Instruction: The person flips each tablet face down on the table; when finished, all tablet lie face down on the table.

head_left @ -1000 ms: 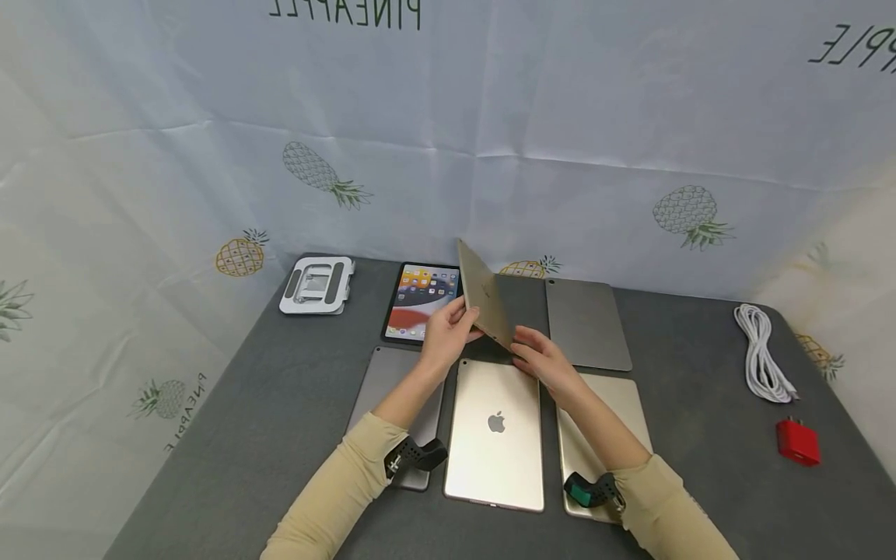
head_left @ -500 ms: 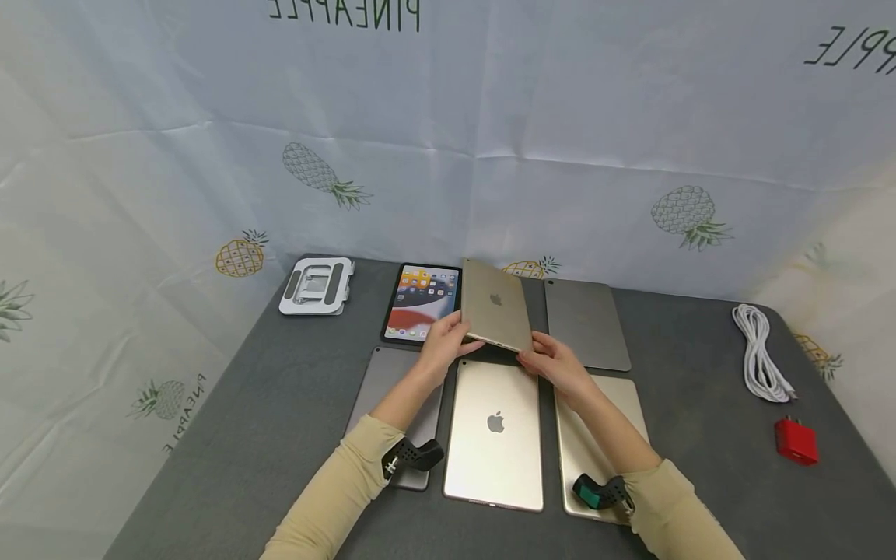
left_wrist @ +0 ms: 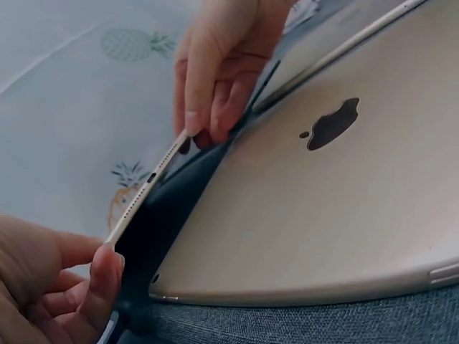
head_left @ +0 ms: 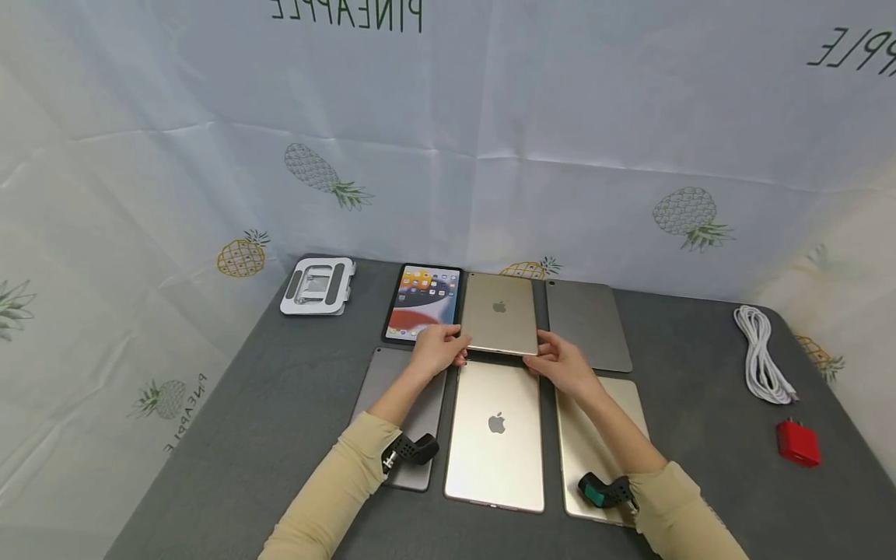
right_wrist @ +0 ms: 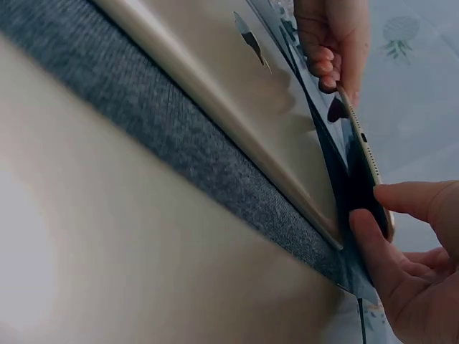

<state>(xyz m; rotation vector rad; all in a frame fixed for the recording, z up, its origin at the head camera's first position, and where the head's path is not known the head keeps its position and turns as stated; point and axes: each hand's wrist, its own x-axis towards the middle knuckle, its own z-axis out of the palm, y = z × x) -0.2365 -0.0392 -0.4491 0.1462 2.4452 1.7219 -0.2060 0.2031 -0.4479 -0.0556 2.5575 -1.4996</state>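
A gold tablet (head_left: 499, 315), back side up with an apple logo, lies in the middle of the back row. My left hand (head_left: 437, 348) pinches its near left corner between thumb and fingers. At the near right corner my right hand (head_left: 560, 364) does the same. The left wrist view shows the tablet's edge (left_wrist: 149, 183), with a port and small holes, raised off the dark surface. Dark screen glass faces down in the right wrist view. Just nearer to me lies a larger gold tablet (head_left: 495, 451), back up, touched by neither hand's grip.
To the left are a tablet with its screen lit (head_left: 423, 303) and a grey tablet (head_left: 400, 416). Another grey tablet (head_left: 588, 323) and a gold one (head_left: 603, 443) lie right. Farther out are a white folding stand (head_left: 317, 286), a white cable (head_left: 761, 354) and a red charger (head_left: 797, 443).
The held gold tablet has swung from a steep, turned tilt down to nearly flat between its neighbours. Both hands have stayed on its near corners, the right hand shifting slightly right.
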